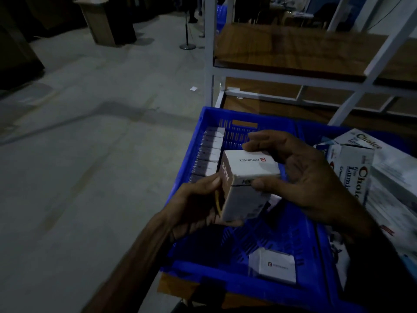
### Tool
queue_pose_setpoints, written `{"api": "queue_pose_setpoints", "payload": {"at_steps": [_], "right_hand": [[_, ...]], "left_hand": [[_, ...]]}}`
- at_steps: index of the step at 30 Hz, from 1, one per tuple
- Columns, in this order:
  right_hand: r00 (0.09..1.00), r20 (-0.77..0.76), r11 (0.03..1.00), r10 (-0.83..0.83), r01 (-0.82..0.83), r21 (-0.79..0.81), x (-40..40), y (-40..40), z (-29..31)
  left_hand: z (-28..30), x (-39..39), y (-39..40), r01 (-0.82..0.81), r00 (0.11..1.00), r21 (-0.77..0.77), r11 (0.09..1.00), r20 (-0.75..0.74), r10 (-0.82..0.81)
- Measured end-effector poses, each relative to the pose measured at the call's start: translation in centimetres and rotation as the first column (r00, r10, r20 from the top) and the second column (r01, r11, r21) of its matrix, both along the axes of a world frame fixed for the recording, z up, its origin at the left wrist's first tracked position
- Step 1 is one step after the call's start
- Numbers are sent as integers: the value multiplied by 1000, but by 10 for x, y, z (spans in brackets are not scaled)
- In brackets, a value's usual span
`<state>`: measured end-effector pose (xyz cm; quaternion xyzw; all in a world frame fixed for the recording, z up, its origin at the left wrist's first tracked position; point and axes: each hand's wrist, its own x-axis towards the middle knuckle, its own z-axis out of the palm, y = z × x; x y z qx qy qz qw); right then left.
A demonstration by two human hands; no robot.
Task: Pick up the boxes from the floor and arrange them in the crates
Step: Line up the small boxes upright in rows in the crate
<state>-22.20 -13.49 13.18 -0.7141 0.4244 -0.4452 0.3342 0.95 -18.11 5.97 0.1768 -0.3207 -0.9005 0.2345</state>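
White cardboard box (247,186) gripped by left hand (198,199) and right hand (304,175), above slotted blue plastic crate (225,283)

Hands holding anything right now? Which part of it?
Yes, one white box, held above the blue crate. The left hand grips its lower left side; the right hand pinches the top end, fingers on the far edge, thumb on the near.

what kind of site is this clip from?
Likely a warehouse or stockroom. A white metal shelving rack with wooden shelves stands on a bare concrete floor, and a blue plastic crate holds rows of retail boxes. Both hands hold a Portronics box over it.
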Motion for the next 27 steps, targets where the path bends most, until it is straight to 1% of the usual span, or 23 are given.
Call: {"api": "queue_pose_setpoints", "payload": {"at_steps": [1, 2, 3, 5, 6, 8, 9, 11, 12, 13, 15, 16, 17, 19, 20, 21, 23, 25, 27], "right_hand": [[998, 64, 1000, 20, -20, 12, -1, -1, -2], [992, 122, 999, 31, -36, 35, -1, -2, -4], [984, 178, 997, 24, -37, 66, 0, -3, -7], [963, 262, 991, -54, 19, 134, 2, -5, -17], [957, 267, 984, -113, 70, 164, 3, -5, -23], [952, 212, 964, -222, 181, 195, 10, -1, -35], [945, 191, 953, -266, 227, 203, 15, 2, -39], [908, 203, 921, -366, 321, 220, 26, 10, -44], [882, 225, 901, -415, 362, 239, 31, 13, -46], [856, 248, 881, -454, 390, 266, 36, 16, -47], [829, 253, 853, -499, 418, 314, 46, 20, -50], [830, 222, 842, -511, 432, 324, 52, 22, -51], [834, 178, 832, -522, 452, 323, 57, 23, -53], [838, 114, 824, -534, 486, 292, 63, 22, -57], [834, 104, 821, -543, 500, 277, 63, 21, -58], [826, 105, 815, -554, 512, 270, 62, 19, -56], [819, 127, 813, -559, 513, 275, 56, 15, -51], [832, 152, 833, -533, 485, 266, 50, 12, -46], [855, 159, 858, -494, 449, 250, 44, 12, -44]], "left_hand": [[-1, 1, 2, 39, 998, 0, 999, -48, -39], [-2, 0, 2, 37, 998, -3, 999, -52, -37], [-2, 1, 5, 15, 1000, -10, 1000, -23, -15], [-1, -3, 11, -44, 995, -70, 997, 92, 50], [-3, -6, 14, -74, 984, -115, 991, 152, 91], [-4, -12, 17, -149, 955, -199, 968, 225, 194], [-4, -17, 17, -177, 932, -275, 945, 262, 251], [-4, -25, 21, -214, 841, -478, 852, 354, 409], [-5, -28, 23, -223, 768, -574, 788, 395, 505], [-3, -31, 28, -242, 663, -658, 713, 423, 617], [-3, -36, 35, -209, 448, -818, 536, 406, 796], [-4, -38, 38, -175, 380, -865, 470, 381, 843], [-6, -41, 41, -153, 338, -891, 427, 359, 870], [-9, -45, 44, -145, 292, -912, 384, 331, 897], [-11, -45, 44, -150, 290, -916, 373, 320, 902], [-12, -45, 44, -154, 313, -917, 368, 308, 898], [-12, -43, 43, -194, 420, -907, 372, 266, 868], [-8, -35, 39, -238, 536, -882, 406, 229, 812], [-5, -24, 36, -236, 600, -867, 439, 225, 767]]}}
